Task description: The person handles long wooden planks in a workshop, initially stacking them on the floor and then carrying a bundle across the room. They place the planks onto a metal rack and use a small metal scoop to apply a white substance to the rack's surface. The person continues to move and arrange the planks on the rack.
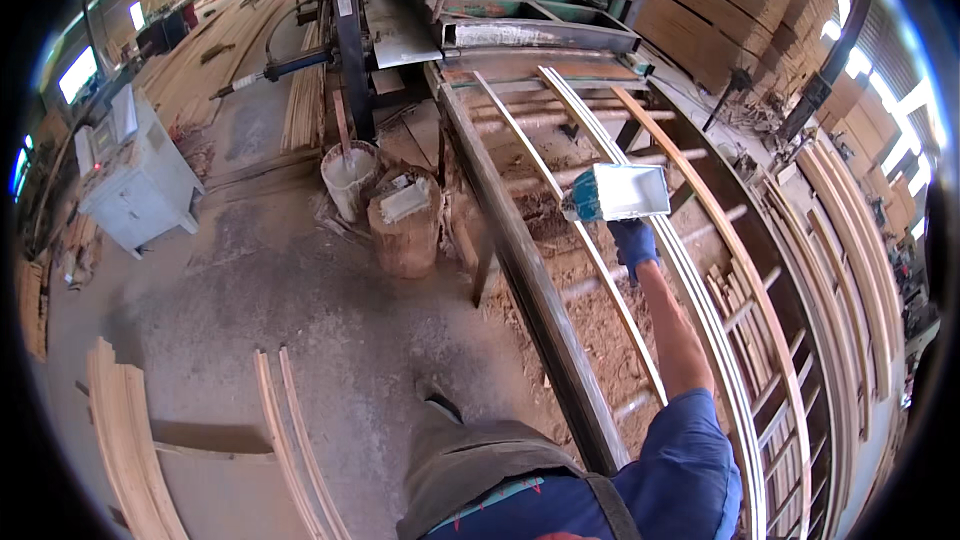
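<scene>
From my remote seat: right hand (634, 245), blue-gloved, grips the teal box (622, 191) at its near lower edge, finger wrap hidden; left hand out of view, state unknown. Box sits above the white-edged strips (712, 325), its white-lined mouth toward the camera. I judge it stiff-walled and fairly light, perhaps slick if that white is wet; best hold low on the body, fingers off the rim. Thin strip (612, 287) close left, tan strip (722, 215) to the right, likely springy. Open room overhead; dark rail (535, 285) bounds the left.
</scene>
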Tool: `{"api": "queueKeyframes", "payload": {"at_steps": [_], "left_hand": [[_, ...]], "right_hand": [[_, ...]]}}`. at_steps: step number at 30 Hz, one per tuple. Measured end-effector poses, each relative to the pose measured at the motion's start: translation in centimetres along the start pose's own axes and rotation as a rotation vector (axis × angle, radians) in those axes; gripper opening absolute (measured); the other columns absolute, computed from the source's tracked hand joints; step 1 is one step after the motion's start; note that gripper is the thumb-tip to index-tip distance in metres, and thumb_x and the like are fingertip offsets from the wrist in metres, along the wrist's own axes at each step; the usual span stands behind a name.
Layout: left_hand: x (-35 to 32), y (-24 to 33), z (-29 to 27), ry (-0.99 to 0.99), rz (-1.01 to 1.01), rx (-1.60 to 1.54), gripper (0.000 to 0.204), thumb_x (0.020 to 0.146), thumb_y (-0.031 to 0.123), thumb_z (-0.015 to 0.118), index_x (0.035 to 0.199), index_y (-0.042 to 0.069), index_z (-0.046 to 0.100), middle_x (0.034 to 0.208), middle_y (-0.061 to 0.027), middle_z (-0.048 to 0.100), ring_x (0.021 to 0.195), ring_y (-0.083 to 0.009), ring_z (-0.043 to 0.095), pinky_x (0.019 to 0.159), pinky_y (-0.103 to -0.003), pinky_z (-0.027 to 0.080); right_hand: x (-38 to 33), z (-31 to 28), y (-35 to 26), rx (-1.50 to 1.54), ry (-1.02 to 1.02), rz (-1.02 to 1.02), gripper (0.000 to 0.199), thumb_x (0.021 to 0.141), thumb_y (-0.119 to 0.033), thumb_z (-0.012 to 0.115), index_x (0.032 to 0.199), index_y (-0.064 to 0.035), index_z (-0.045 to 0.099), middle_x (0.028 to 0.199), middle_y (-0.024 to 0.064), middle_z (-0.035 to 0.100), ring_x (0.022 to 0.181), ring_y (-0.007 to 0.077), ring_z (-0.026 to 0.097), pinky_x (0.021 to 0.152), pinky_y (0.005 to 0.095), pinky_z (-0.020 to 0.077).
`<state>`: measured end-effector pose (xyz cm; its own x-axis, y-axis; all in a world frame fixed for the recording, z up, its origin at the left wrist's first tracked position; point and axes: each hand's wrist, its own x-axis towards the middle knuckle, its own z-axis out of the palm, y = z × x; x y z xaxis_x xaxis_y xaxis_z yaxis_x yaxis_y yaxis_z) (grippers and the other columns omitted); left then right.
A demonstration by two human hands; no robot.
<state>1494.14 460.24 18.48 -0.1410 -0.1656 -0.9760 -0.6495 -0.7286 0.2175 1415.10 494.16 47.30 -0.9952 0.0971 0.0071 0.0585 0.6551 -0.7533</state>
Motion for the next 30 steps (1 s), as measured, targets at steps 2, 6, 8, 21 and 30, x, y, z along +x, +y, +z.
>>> {"api": "queueKeyframes", "payload": {"at_steps": [2,6,8,21,30], "left_hand": [[3.4,9.2,1.3,-0.031,0.042,-0.003,0.032,0.093,0.036,0.055,0.112,0.010,0.059,0.099,-0.0101,0.070,0.082,-0.0267,0.068,0.070,-0.044,0.052],[6.8,28.7,3.2,-0.074,0.221,-0.144,0.039,0.094,0.039,0.055,0.120,0.011,0.057,0.106,-0.0096,0.070,0.086,-0.0271,0.068,0.076,-0.045,0.052],[5.5,38.7,6.7,-0.088,0.369,-0.104,0.045,0.093,0.047,0.056,0.122,0.013,0.055,0.108,-0.0133,0.068,0.087,-0.0281,0.067,0.077,-0.043,0.051],[6.6,47.8,19.9,0.065,0.066,0.037,0.040,0.091,0.038,0.063,0.118,0.008,0.062,0.100,-0.0119,0.070,0.087,-0.0259,0.067,0.072,-0.040,0.053],[9.5,59.9,17.2,-0.028,-0.025,0.155,0.034,0.094,0.037,0.061,0.115,0.010,0.064,0.099,-0.0111,0.071,0.085,-0.0230,0.068,0.070,-0.038,0.055]], "right_hand": [[4.6,0.9,-1.8,0.085,0.046,-0.025,0.028,0.087,-0.035,0.068,0.083,-0.0071,0.062,0.064,0.0054,0.058,0.047,0.0153,0.055,0.041,0.0338,0.0441],[13.0,6.3,-7.7,0.150,0.010,0.043,0.038,0.087,-0.042,0.069,0.089,-0.0043,0.069,0.059,0.0042,0.058,0.047,0.0127,0.055,0.041,0.0322,0.0426],[17.2,9.3,-10.9,0.131,0.004,0.033,0.041,0.086,-0.044,0.069,0.094,-0.0030,0.072,0.064,0.0079,0.064,0.054,0.0137,0.059,0.049,0.0355,0.0468],[54.1,32.1,-23.1,-0.303,0.029,0.033,0.051,0.085,-0.051,0.058,0.109,-0.0072,0.069,0.108,0.0258,0.065,0.107,0.0441,0.059,0.089,0.0505,0.0485],[55.4,28.6,-18.0,-1.070,-0.097,-0.397,0.038,0.095,-0.024,0.052,0.128,-0.0057,0.057,0.123,0.0142,0.064,0.112,0.0299,0.062,0.092,0.0396,0.0502]]}}
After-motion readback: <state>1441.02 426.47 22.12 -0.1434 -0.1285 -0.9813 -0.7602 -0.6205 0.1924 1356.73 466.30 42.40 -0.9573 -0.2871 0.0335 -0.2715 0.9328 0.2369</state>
